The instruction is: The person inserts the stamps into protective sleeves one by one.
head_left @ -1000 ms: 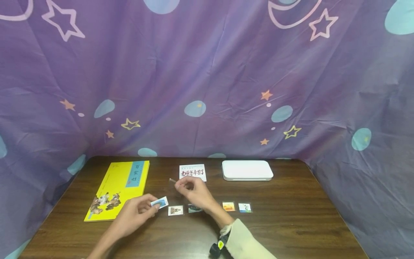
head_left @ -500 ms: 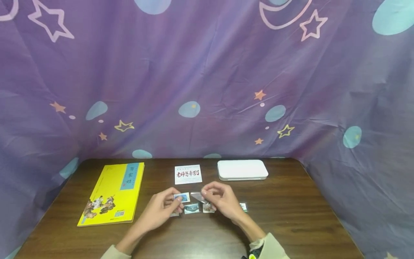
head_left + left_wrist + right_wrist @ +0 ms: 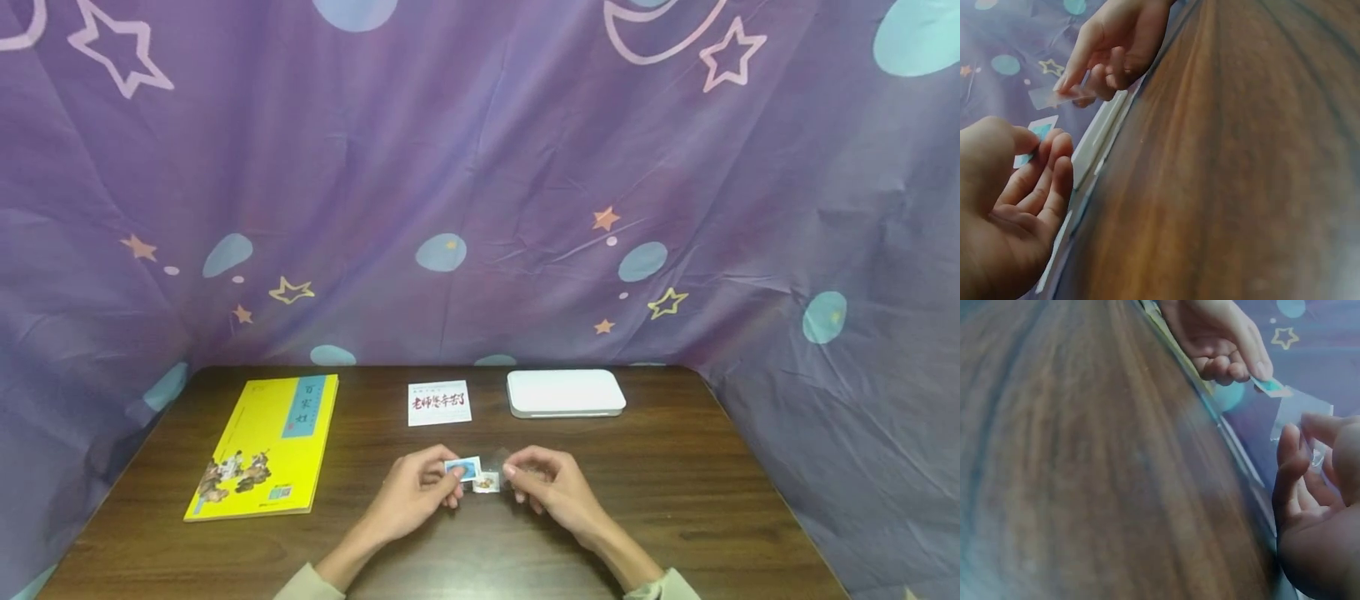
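Note:
My left hand [image 3: 415, 493] pinches a blue, white-bordered stamp [image 3: 461, 468] between thumb and forefinger, above the table. Facing it, my right hand [image 3: 557, 493] pinches a small clear plastic sleeve [image 3: 1297, 412] by its edge. The right wrist view has the stamp [image 3: 1270, 387] at the sleeve's near edge; whether they touch I cannot tell. A further small stamp [image 3: 486, 482] with an orange-brown picture lies on the table between the hands. Any other small stamps are hidden behind the hands.
A yellow book [image 3: 262, 450] lies at the left of the brown table [image 3: 675, 533]. Towards the back are a white card [image 3: 438, 403] with red writing and a white flat case [image 3: 566, 393]. A purple curtain [image 3: 480, 167] hangs behind the table's far edge.
Across the second, my left hand has moved right with the blue stamp. My right hand has also moved right and down, holding the clear sleeve. The stamp and sleeve are now close together.

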Action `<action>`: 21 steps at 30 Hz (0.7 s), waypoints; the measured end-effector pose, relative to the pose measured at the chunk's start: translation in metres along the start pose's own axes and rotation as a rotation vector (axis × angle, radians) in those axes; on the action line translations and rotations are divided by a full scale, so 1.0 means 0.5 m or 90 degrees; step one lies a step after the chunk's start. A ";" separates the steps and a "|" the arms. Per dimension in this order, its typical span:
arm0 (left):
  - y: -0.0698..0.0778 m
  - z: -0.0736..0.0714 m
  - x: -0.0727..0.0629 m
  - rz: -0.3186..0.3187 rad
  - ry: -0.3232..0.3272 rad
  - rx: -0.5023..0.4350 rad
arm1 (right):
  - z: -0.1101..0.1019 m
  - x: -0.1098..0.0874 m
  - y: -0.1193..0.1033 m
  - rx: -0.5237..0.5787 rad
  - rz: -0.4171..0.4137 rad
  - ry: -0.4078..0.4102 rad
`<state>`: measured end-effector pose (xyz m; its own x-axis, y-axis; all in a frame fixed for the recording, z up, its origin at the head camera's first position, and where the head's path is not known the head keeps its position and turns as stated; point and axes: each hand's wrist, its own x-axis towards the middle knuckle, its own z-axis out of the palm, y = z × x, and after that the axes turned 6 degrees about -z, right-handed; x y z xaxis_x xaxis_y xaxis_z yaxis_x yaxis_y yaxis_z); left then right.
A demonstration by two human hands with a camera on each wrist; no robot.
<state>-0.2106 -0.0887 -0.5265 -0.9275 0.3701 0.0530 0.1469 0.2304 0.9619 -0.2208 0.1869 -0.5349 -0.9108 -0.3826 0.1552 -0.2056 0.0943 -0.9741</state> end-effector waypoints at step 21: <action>-0.019 -0.004 -0.014 0.028 -0.007 -0.064 | 0.003 -0.005 0.004 -0.004 -0.003 -0.073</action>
<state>-0.2060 -0.0953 -0.5357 -0.9170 0.3877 0.0940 0.1521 0.1220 0.9808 -0.2185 0.1865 -0.5373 -0.8626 -0.4862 0.1397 -0.2129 0.0984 -0.9721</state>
